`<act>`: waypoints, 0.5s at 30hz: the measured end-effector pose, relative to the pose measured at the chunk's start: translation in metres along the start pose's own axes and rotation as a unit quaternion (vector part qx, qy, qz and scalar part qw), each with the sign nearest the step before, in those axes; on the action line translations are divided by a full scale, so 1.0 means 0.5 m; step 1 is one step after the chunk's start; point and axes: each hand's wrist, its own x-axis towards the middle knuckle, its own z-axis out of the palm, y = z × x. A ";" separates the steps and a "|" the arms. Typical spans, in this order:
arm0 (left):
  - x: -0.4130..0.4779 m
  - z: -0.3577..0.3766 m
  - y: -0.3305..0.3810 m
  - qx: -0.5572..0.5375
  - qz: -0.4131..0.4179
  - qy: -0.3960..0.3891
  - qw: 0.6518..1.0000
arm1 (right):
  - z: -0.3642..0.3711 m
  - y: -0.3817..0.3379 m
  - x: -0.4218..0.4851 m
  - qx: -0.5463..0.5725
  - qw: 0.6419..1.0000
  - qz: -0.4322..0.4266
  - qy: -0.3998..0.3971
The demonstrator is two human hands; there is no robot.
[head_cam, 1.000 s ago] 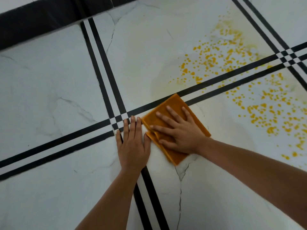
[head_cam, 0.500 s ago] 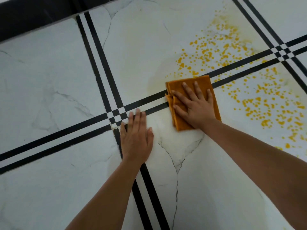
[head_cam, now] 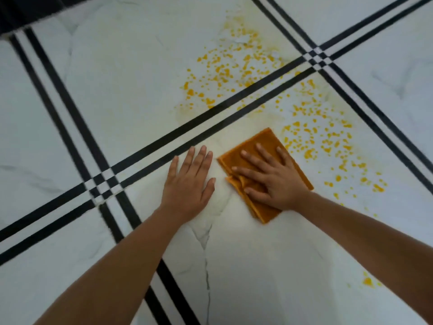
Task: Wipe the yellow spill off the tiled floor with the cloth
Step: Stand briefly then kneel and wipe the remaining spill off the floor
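A folded orange cloth (head_cam: 267,141) lies flat on the white marble-look tiled floor (head_cam: 117,90). My right hand (head_cam: 274,177) presses on it with fingers spread and straight. My left hand (head_cam: 189,179) rests flat on the bare tile just left of the cloth, fingers straight. The yellow spill (head_cam: 323,141) is a spread of many small droplets to the right of the cloth and beyond the double black line, with another patch (head_cam: 225,71) farther away. A pale yellowish smear lies near the line left of that patch.
Double black stripes (head_cam: 210,118) cross the floor in a grid, with crossings at the left (head_cam: 103,184) and upper right (head_cam: 317,57). A dark band (head_cam: 18,10) runs along the top left edge. A stray yellow drop (head_cam: 367,281) sits at the lower right.
My right hand has slid the cloth back toward me, off the black stripes onto the near tile. My left hand now lies nearer the cloth. The view has shifted right.
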 end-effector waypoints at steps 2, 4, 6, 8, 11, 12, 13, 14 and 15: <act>0.035 -0.002 0.021 0.004 0.023 0.003 1.000 | -0.020 0.066 0.021 0.022 0.983 0.177 0.030; 0.071 -0.003 0.054 -0.011 0.018 -0.004 1.000 | -0.026 0.075 0.046 0.050 0.936 0.346 0.039; 0.094 -0.002 0.089 -0.024 0.006 -0.015 1.000 | -0.018 0.062 0.012 0.041 0.964 0.259 0.045; 0.114 0.004 0.118 -0.026 0.012 -0.021 0.999 | -0.005 0.088 -0.081 0.007 0.996 0.081 0.020; 0.120 0.013 0.149 -0.014 0.031 -0.017 0.999 | -0.024 0.199 -0.103 0.007 0.974 0.224 0.039; 0.121 0.017 0.162 -0.014 0.036 -0.016 0.999 | -0.034 0.209 -0.085 0.034 0.941 0.334 0.046; 0.123 0.021 0.176 -0.013 0.039 -0.018 0.999 | -0.033 0.200 -0.073 0.045 0.917 0.396 0.038; 0.126 0.023 0.189 -0.014 0.042 -0.017 0.999 | -0.029 0.180 -0.078 0.044 0.917 0.394 0.047; 0.129 0.025 0.204 -0.017 0.044 -0.016 0.999 | -0.017 0.157 -0.100 0.037 0.939 0.337 0.061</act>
